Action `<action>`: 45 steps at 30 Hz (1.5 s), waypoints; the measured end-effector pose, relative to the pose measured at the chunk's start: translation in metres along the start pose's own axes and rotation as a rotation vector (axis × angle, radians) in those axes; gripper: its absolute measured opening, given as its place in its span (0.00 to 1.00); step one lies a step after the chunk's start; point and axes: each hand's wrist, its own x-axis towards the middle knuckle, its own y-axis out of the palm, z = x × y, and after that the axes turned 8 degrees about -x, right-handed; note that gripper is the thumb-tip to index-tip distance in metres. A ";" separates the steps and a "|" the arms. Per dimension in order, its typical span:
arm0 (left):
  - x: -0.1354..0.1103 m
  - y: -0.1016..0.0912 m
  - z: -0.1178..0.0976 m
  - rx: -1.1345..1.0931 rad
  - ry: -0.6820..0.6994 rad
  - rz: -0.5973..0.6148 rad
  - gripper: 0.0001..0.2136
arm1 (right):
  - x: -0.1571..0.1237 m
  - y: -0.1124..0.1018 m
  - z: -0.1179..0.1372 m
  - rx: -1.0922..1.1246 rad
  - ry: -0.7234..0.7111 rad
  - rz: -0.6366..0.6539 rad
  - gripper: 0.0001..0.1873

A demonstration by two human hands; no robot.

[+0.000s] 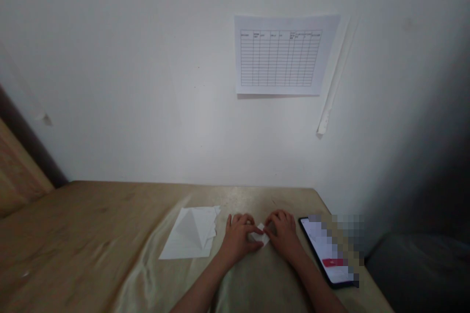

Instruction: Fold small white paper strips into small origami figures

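Note:
Between my two hands, low over the table, is a small folded piece of white paper (260,237). My left hand (240,236) is closed on its left side, thumb and forefinger pinching it. From the right, my right hand (282,230) grips the paper's upper right edge with thumb and fingertips, its other fingers curled. Parts of the paper are hidden behind the fingers. Left of my left hand lie several sheets of lined white paper (174,249), with a creased, triangle-shaped piece of paper (193,227) on top.
A phone (323,249) with a lit screen, partly blurred out, lies right of my right hand. The table (91,244) wears a shiny tan cloth and meets a white wall (128,83). A printed table sheet (281,58) hangs there. Something dark (422,269) stands beyond the right edge.

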 end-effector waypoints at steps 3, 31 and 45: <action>0.000 -0.001 0.003 -0.014 0.006 0.000 0.17 | -0.001 -0.003 -0.004 0.047 -0.029 0.033 0.07; -0.001 -0.001 0.003 0.012 0.012 -0.012 0.21 | 0.004 -0.006 -0.002 0.064 0.034 0.026 0.06; -0.002 0.001 0.005 0.015 0.027 -0.013 0.21 | 0.006 0.003 -0.012 0.028 -0.022 -0.024 0.04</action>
